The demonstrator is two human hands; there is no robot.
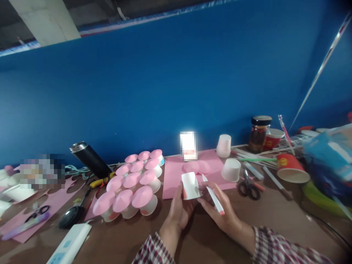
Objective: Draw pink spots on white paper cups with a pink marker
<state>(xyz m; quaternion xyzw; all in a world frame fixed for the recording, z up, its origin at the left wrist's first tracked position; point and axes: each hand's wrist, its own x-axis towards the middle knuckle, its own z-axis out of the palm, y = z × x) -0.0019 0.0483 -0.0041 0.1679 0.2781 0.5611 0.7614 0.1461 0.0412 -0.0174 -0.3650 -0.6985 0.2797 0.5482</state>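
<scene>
My left hand [178, 209] grips a small white paper cup [190, 185] turned upside down, just above the brown table. My right hand [220, 211] holds a white pen-like tool with a red end [213, 194], its tip close to the cup's side. Behind the cup lies a pink paper sheet [173, 176] with two pink paper discs [195, 167] on it. To the left stands a cluster of several upturned cups capped with pink discs [132, 187].
Scissors [249, 187] lie right of the pink sheet, beside two white cups [231, 169]. A jar [259, 134], red cups [291, 168] and straws sit at the right. A black flask [89, 158], pink scraps, other scissors [37, 212] and a white box [70, 244] are left.
</scene>
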